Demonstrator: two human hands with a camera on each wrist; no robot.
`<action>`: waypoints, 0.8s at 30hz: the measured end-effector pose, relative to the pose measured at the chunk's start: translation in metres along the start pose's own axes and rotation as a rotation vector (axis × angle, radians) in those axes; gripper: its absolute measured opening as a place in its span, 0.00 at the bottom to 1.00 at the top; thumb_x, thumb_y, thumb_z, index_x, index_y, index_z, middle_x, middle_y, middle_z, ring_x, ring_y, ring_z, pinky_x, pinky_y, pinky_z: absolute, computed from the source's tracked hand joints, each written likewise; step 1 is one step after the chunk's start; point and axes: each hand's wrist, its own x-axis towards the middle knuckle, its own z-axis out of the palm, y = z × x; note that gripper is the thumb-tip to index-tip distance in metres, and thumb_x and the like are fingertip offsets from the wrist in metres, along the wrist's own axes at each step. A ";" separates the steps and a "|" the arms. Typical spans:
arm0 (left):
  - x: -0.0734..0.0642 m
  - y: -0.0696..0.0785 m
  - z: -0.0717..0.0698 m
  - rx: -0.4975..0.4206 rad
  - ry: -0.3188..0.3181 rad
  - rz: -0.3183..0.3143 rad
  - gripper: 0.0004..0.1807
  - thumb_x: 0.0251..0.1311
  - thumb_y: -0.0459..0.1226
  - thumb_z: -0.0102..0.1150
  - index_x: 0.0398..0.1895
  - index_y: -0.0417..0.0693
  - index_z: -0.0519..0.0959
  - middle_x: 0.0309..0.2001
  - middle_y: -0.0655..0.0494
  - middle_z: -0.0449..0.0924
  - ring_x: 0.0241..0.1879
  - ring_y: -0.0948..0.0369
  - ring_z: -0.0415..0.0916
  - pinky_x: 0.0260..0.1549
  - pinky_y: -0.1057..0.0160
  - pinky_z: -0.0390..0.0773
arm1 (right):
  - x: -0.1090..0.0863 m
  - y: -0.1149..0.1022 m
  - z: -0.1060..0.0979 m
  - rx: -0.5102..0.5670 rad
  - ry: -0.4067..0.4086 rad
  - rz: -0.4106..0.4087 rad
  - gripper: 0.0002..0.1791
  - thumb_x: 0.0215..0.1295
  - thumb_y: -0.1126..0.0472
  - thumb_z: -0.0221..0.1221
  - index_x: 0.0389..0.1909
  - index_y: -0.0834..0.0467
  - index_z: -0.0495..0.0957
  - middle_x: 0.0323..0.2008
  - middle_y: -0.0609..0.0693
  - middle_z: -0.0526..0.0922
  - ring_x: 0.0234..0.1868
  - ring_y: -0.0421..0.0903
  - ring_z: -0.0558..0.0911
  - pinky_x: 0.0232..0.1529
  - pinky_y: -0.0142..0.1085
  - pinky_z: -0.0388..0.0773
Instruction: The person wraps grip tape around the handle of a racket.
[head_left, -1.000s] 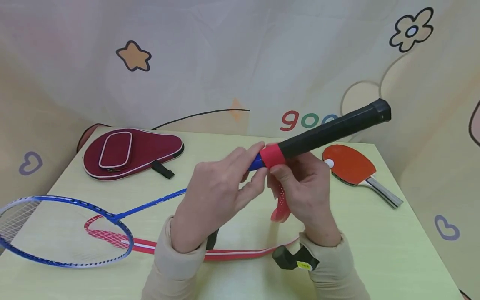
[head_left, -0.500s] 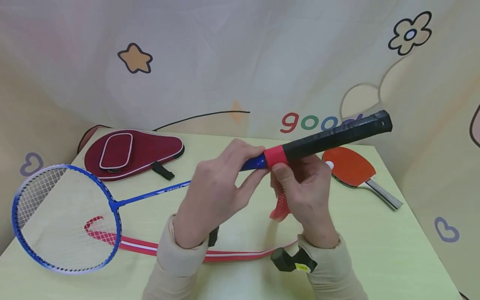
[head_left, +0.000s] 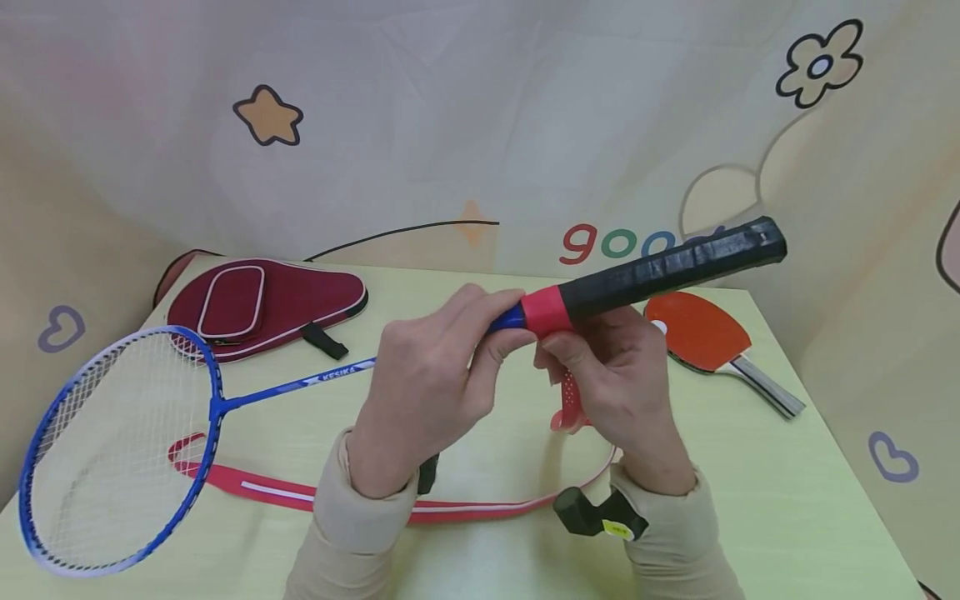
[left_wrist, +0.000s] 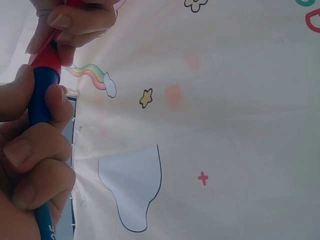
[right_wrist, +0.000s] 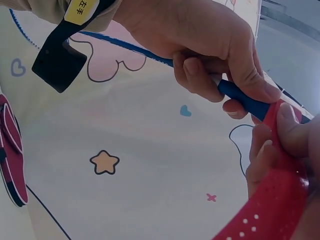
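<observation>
A blue badminton racket (head_left: 300,385) is held up across the table, its strung head at the left and its black handle (head_left: 675,265) slanting up to the right. My left hand (head_left: 431,375) grips the blue cone (left_wrist: 45,95) below the handle. Red perforated grip tape (head_left: 546,310) is wrapped round the handle's lower end. With thumb and fingers, my right hand (head_left: 618,375) pinches this tape against the handle. In the right wrist view the loose tape (right_wrist: 270,210) hangs from those fingers. Its long tail, with a white stripe, lies on the table under the arms.
A maroon paddle case (head_left: 266,308) with a black strap lies at the back left. At the right lie an orange-red table tennis paddle (head_left: 701,329) and a white ball (head_left: 660,326). A printed cloth backdrop (head_left: 420,125) rises behind the table.
The racket has turned about its length, so its head shows rounder and more face-on. The loose tape by my right hand has shifted slightly right. Both hands keep their hold.
</observation>
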 end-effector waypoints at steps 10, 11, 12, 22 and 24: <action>0.001 0.003 0.003 0.024 -0.003 0.025 0.14 0.64 0.38 0.62 0.46 0.35 0.78 0.24 0.54 0.73 0.16 0.65 0.66 0.14 0.74 0.68 | 0.000 0.005 -0.001 -0.068 0.065 -0.042 0.17 0.67 0.61 0.61 0.46 0.72 0.74 0.27 0.51 0.82 0.23 0.45 0.80 0.28 0.31 0.80; 0.000 0.004 0.003 0.023 -0.005 0.024 0.14 0.65 0.38 0.61 0.46 0.35 0.78 0.24 0.54 0.73 0.16 0.65 0.65 0.14 0.74 0.68 | 0.000 0.005 -0.001 -0.059 0.064 -0.046 0.19 0.66 0.59 0.62 0.48 0.72 0.74 0.28 0.51 0.82 0.23 0.45 0.80 0.28 0.31 0.80; 0.000 0.004 0.003 0.023 -0.009 0.024 0.14 0.65 0.38 0.61 0.46 0.35 0.78 0.24 0.54 0.73 0.15 0.65 0.65 0.14 0.74 0.68 | 0.000 0.005 -0.001 -0.047 0.061 -0.049 0.22 0.66 0.57 0.62 0.51 0.71 0.74 0.28 0.52 0.82 0.23 0.46 0.80 0.28 0.31 0.79; -0.002 0.008 -0.001 0.094 -0.104 0.017 0.14 0.65 0.38 0.60 0.47 0.36 0.80 0.23 0.56 0.71 0.15 0.66 0.63 0.13 0.74 0.63 | 0.000 0.008 0.003 0.101 0.077 -0.066 0.24 0.62 0.54 0.66 0.50 0.69 0.76 0.32 0.53 0.84 0.25 0.46 0.82 0.28 0.32 0.80; -0.003 0.010 -0.004 0.114 -0.106 0.010 0.16 0.66 0.38 0.60 0.50 0.36 0.80 0.24 0.56 0.72 0.15 0.66 0.62 0.12 0.73 0.62 | -0.001 0.010 0.006 0.130 0.094 -0.071 0.25 0.61 0.54 0.66 0.49 0.70 0.75 0.31 0.53 0.84 0.24 0.46 0.82 0.27 0.32 0.80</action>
